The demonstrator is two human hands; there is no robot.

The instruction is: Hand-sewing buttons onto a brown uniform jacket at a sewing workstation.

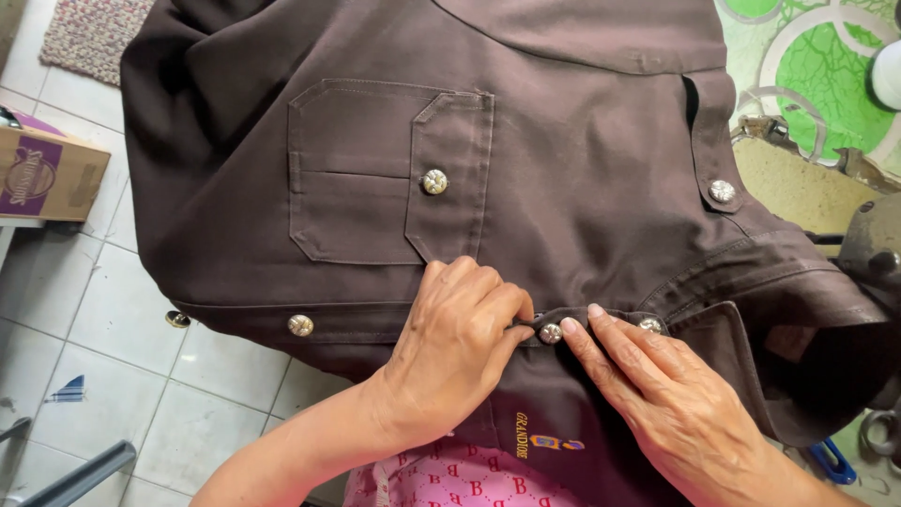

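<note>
The metal button [550,331] on the near edge of the dark brown garment [563,169] is flanked at mid-frame, the left hand [460,343] pinching the hem strip, which runs left to right, just left of it, the right hand's [671,404] fingers extended, touching just right.

Bare tiled floor [122,347] open leftward; cardboard box [47,174] far left, dark machine [868,249] crowding right

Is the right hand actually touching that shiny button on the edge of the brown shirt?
Touching. In the head view, the right hand has a fingertip pressed against the button on the brown shirt, with no gap visible.
</note>
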